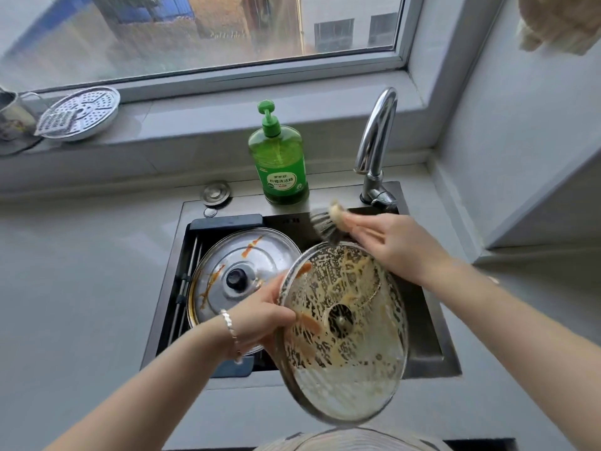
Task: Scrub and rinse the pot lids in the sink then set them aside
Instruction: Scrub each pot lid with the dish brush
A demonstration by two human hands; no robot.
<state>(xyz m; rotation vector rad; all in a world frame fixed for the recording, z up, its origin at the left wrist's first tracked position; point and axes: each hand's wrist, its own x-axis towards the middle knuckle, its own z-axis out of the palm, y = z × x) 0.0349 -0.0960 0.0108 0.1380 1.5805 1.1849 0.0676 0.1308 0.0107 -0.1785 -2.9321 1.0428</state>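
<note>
A glass pot lid (344, 340), smeared with yellowish suds, stands tilted over the sink's front edge. My left hand (260, 317) grips its left rim, thumb on the inside face. My right hand (387, 242) holds a steel scouring ball (325, 224) with foam on it, just above the lid's top rim. A steel pot lid (234, 275) with a black knob and orange sauce streaks lies in the sink (432, 333) on the left, partly hidden behind my left hand.
A green dish soap bottle (279, 157) stands behind the sink, the chrome faucet (377, 148) to its right. A steamer plate (78, 113) and a mug (13, 115) sit on the window sill at left. Grey counter surrounds the sink. A cloth (559, 21) hangs top right.
</note>
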